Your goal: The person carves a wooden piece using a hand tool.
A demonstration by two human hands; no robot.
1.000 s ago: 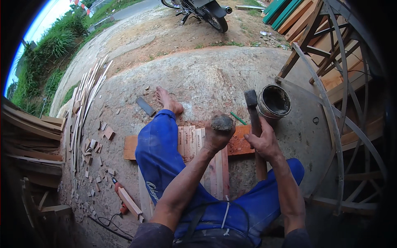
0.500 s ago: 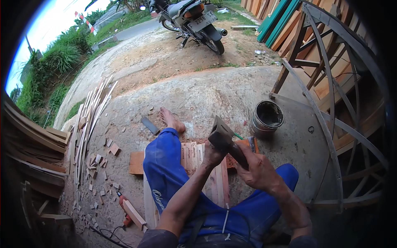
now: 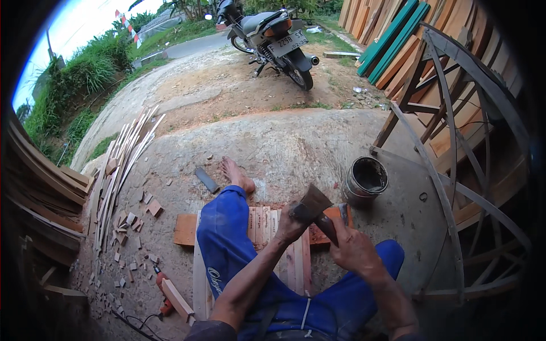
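My right hand (image 3: pixel 355 250) is closed round the handle of an axe-like tool (image 3: pixel 315 202), whose broad dark metal head points up in front of me. My left hand (image 3: pixel 289 226) is closed on a dark lump (image 3: pixel 298 212) like a stone, against that head. Beneath both hands, between my blue-trousered legs, light wooden strips (image 3: pixel 259 224) lie on an orange-brown board (image 3: pixel 185 230). A battered bucket (image 3: pixel 364 193) of dark contents stands beyond my right hand. A grey flat block (image 3: pixel 206 179) lies by my bare foot.
Loose strips (image 3: pixel 128 159), small offcuts (image 3: pixel 153 207) and an orange corded drill (image 3: pixel 166 304) lie left, beside stacked timber (image 3: pixel 51 204). Curved frames (image 3: pixel 443 187) and leaning boards (image 3: pixel 392 45) stand right. A parked motorcycle (image 3: pixel 267 40) stands ahead on dirt (image 3: pixel 199 102).
My right hand has brought the tool leftward and tilted its head over to my left hand's lump, beside the bucket earlier. The view has risen, showing more of the motorcycle.
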